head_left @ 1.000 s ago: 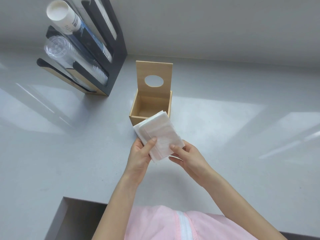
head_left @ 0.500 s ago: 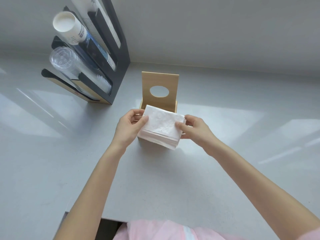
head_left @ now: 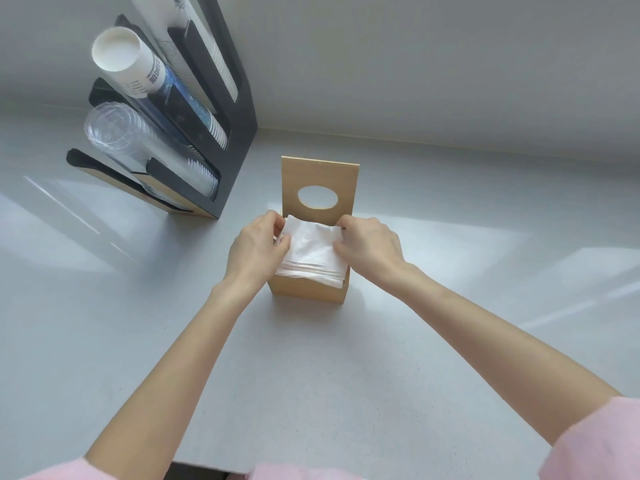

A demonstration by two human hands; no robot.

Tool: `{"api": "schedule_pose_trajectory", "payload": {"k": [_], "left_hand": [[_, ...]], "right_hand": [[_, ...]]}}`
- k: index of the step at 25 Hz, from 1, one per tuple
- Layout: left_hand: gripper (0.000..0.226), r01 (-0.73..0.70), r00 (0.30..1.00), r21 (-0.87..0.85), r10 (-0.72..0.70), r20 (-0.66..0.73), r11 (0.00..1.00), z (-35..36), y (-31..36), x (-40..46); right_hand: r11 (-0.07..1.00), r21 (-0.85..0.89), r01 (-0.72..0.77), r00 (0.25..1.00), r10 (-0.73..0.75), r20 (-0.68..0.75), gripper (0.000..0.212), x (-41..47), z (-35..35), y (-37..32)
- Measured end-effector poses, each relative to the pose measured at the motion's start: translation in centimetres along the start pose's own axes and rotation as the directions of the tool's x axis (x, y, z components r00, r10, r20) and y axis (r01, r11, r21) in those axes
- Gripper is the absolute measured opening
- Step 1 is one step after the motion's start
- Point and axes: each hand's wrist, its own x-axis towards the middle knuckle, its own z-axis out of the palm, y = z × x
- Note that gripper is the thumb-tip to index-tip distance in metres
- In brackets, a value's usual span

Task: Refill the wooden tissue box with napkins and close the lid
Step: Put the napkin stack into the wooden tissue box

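A small wooden tissue box (head_left: 306, 292) stands on the grey counter, its lid (head_left: 319, 178) upright at the back with an oval hole in it. A stack of white napkins (head_left: 313, 252) lies across the open top of the box, its front edge overhanging the front wall. My left hand (head_left: 258, 249) grips the stack's left side and my right hand (head_left: 369, 249) grips its right side. The box's inside is hidden by the napkins.
A black cup dispenser (head_left: 214, 109) stands at the back left, holding a stack of paper cups (head_left: 138, 67) and a stack of clear plastic lids (head_left: 138, 147). A grey wall runs behind the counter (head_left: 450, 306). Pink sleeves show at the bottom.
Both hands carried the napkin stack from in front of the box up over it, then lowered it onto the open top. The lid stays upright.
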Motion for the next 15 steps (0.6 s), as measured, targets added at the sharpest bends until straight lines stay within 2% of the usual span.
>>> {"api": "schedule_pose_trajectory", "payload": {"k": [2, 6, 9, 12, 15], "left_hand": [[0.014, -0.046, 0.998, 0.102, 0.049, -0.027, 0.994, 0.5, 0.1, 0.0], [0.010, -0.179, 0.982, 0.308, 0.189, -0.002, 0.934, 1.4, 0.2, 0.2], [0.010, -0.198, 0.980, 0.433, 0.184, 0.074, 0.880, 1.8, 0.2, 0.6], [0.011, -0.248, 0.967, 0.597, 0.161, 0.196, 0.763, 2.1, 1.0, 0.7], [0.016, -0.297, 0.951, 0.665, 0.147, 0.273, 0.685, 2.2, 1.6, 0.7]], "right_hand": [[0.984, -0.159, 0.083, 0.996, -0.087, -0.021, 0.011, 0.2, 0.1, -0.3], [0.906, -0.376, 0.191, 0.981, -0.180, 0.067, 0.043, 1.3, 0.6, -0.7], [0.847, -0.473, 0.242, 0.969, -0.183, 0.168, 0.038, 1.8, 0.8, -1.5], [0.784, -0.533, 0.318, 0.944, -0.213, 0.250, 0.019, 1.9, 0.9, -2.4], [0.754, -0.561, 0.343, 0.934, -0.213, 0.285, 0.025, 2.2, 1.5, -2.9]]}}
